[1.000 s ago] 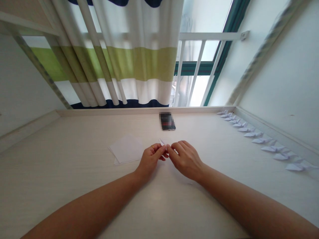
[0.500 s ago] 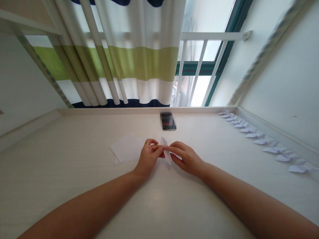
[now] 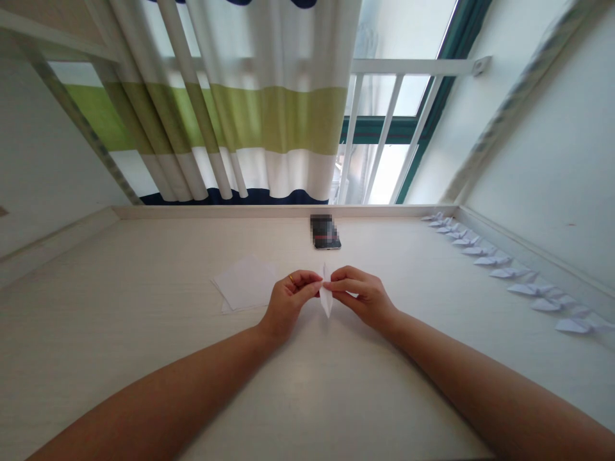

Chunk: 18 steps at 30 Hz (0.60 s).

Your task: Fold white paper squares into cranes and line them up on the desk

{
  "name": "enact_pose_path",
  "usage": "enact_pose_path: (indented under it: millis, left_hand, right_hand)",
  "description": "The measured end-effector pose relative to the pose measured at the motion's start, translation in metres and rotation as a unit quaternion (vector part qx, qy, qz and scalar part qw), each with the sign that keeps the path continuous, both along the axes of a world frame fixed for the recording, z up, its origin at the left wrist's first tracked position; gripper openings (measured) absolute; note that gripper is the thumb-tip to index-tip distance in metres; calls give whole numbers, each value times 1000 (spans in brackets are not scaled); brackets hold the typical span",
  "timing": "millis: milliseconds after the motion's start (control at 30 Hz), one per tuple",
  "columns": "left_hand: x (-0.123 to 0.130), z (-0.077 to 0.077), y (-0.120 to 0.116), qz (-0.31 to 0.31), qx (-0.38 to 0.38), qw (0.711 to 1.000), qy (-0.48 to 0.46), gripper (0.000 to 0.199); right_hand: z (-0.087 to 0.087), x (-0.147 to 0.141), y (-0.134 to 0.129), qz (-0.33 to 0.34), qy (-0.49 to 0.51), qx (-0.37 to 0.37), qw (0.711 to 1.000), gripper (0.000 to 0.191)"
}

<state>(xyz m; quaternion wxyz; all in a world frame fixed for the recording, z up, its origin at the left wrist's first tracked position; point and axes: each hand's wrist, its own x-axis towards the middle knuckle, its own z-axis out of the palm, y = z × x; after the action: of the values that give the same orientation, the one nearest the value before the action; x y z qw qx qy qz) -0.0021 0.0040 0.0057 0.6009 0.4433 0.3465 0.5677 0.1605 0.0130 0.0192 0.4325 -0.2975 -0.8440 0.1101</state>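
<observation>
Between my hands, at the middle of the white tabletop [image 3: 298, 397], is a small folded piece of white paper [image 3: 327, 303] with pointed ends. My left hand [image 3: 289, 298], a ring on one finger, pinches its left side between thumb and fingers. From the right, my right hand [image 3: 361, 294] pinches the same folded paper with its fingertips. The fingers cover the paper's middle, so its exact folds are hidden. Just left of my left hand lie a few flat sheets of white paper [image 3: 245, 283], slightly fanned.
A dark phone [image 3: 325, 232], blurred over, lies beyond my hands near the table's raised back edge [image 3: 216, 212]. Along the right side runs a row of several folded white paper figures [image 3: 507, 273]. Behind are a striped curtain [image 3: 278, 115] and a white railing [image 3: 413, 67].
The folded paper has turned more upright, its lower point now facing me. My right fingers have closed in on it, and my left fingers have shifted slightly right.
</observation>
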Motion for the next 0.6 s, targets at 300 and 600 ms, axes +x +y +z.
enact_pose_path:
  millis: [300, 600]
  left_hand:
    - [-3, 1, -3, -23, 24, 999, -8, 16]
    - [-2, 0, -3, 12, 47, 998, 46, 15]
  right_hand:
    - [3, -3, -2, 23, 124, -152, 980, 14]
    - [6, -5, -5, 33, 151, -180, 971, 12]
